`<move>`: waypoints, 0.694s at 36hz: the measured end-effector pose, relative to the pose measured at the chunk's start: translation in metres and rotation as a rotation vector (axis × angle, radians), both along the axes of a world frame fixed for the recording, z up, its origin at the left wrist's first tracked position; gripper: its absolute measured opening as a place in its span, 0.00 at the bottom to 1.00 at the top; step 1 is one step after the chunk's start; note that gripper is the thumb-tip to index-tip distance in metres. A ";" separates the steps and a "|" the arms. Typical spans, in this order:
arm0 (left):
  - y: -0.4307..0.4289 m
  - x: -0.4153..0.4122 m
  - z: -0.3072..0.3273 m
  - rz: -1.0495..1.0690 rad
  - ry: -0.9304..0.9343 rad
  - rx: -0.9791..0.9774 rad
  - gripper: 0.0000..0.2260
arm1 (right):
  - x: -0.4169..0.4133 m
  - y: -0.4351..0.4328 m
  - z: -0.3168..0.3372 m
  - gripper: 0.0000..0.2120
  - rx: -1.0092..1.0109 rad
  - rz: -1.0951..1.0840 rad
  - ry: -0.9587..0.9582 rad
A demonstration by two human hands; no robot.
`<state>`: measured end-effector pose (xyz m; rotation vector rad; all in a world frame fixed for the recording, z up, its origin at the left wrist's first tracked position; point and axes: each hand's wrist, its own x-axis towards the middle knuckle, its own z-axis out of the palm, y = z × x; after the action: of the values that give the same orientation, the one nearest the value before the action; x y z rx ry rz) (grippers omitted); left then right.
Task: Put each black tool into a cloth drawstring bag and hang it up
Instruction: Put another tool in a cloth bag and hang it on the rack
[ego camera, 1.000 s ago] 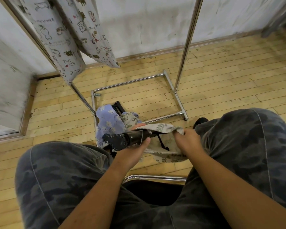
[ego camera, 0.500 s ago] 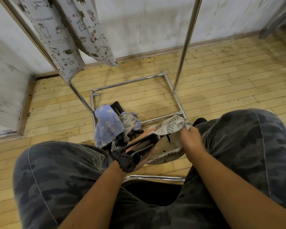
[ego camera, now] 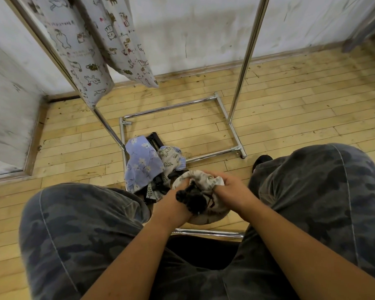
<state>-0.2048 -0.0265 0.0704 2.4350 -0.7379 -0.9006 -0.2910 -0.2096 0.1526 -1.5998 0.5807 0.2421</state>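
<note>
**A:** What is taking up the most space?

**B:** A pale wooden floor [ego camera: 301, 100] is spreading out to a scuffed white wall [ego camera: 204, 29]. A chrome clothes rack [ego camera: 227, 118] is standing on it, and its base rails are framing a bare patch of boards. More open floor is lying to the right of the rack. The person's knees, in camouflage trousers [ego camera: 74, 224], are closing in the bottom of the view on both sides.

**A:** Is anything hanging?

**B:** Two cartoon-print cloth bags [ego camera: 85, 61] are hanging at the upper left, beside the rack's left post. Small writing is showing on the print, too small to read.

**A:** And the task's things?

**B:** A blue floral bag [ego camera: 142, 163] is lying over the rack's near-left corner, with more cloth and other black tools [ego camera: 154, 137] heaped around it. Between the knees, the right hand [ego camera: 230, 191] is gripping the mouth of a pale cloth bag [ego camera: 204, 180]. The left hand [ego camera: 173, 204] is keeping its grip closed around a black tool [ego camera: 192, 198], whose knobbly end is sticking out of the bag's mouth.
</note>
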 end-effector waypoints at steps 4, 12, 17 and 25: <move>-0.004 0.005 0.026 0.126 -0.043 0.055 0.10 | -0.003 -0.013 -0.007 0.11 -0.118 -0.090 -0.046; 0.001 0.011 0.027 0.385 -0.043 -0.005 0.16 | -0.003 -0.020 -0.028 0.09 -0.303 -0.217 0.020; 0.000 0.010 0.034 0.452 -0.084 -0.096 0.17 | -0.004 -0.023 -0.034 0.10 -0.352 -0.227 0.044; 0.001 0.011 0.047 0.672 0.040 -0.249 0.09 | -0.005 -0.024 -0.038 0.13 -0.505 -0.093 0.128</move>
<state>-0.1940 -0.0257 0.1175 2.1972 0.0114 -0.5438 -0.2963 -0.2334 0.1149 -2.0464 0.8615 0.1331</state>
